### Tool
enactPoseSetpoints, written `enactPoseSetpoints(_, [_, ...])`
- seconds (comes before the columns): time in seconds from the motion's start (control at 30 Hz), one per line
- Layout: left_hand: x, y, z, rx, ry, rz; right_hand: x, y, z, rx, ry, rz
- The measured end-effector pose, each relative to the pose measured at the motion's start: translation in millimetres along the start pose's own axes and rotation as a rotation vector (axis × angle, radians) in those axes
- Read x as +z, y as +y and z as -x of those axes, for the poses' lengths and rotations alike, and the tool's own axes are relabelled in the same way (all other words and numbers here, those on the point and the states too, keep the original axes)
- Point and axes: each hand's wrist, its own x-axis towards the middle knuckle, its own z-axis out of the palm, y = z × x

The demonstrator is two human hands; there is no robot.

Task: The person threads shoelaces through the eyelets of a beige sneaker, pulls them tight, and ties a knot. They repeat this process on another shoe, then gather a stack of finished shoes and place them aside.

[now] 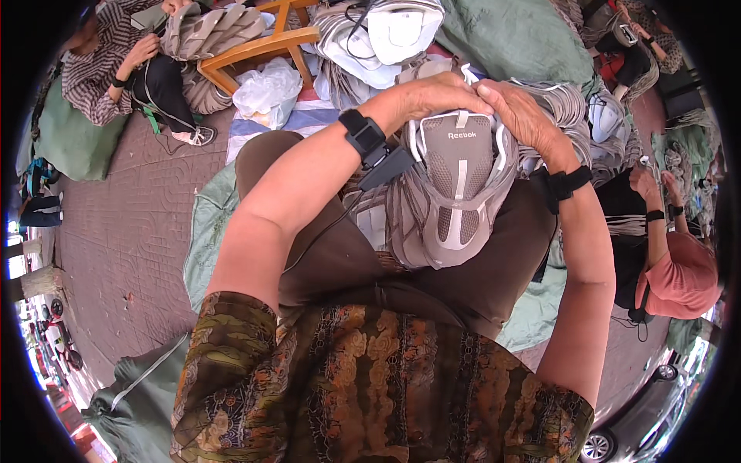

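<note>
A stack of grey-brown shoe uppers with pale trim rests between my knees, toe end toward me. My left hand curves over the far end of the top upper from the left. From the right, my right hand wraps round the same end, and the two hands meet above the tongue. Both hands are closed on the upper; their fingertips are partly hidden behind it. A small white strip sticks up beside the fingers. Each wrist wears a black strap.
Beyond my hands lie white shoe uppers and a large green sack. A wooden stool and a white plastic bag stand at far left. Other people work at left and right. Green sheeting lies beneath me on brick paving.
</note>
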Motion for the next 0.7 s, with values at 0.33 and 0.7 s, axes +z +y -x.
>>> enactPoseSetpoints(0.33, [-9,3,6,0.0,-0.025,-0.225,1,40,-3,-0.07,0.021,-0.107])
enactPoseSetpoints(0.7, [86,-8,93,0.431,0.724,-0.662,-12,113,15,0.124,-0.019,-0.224])
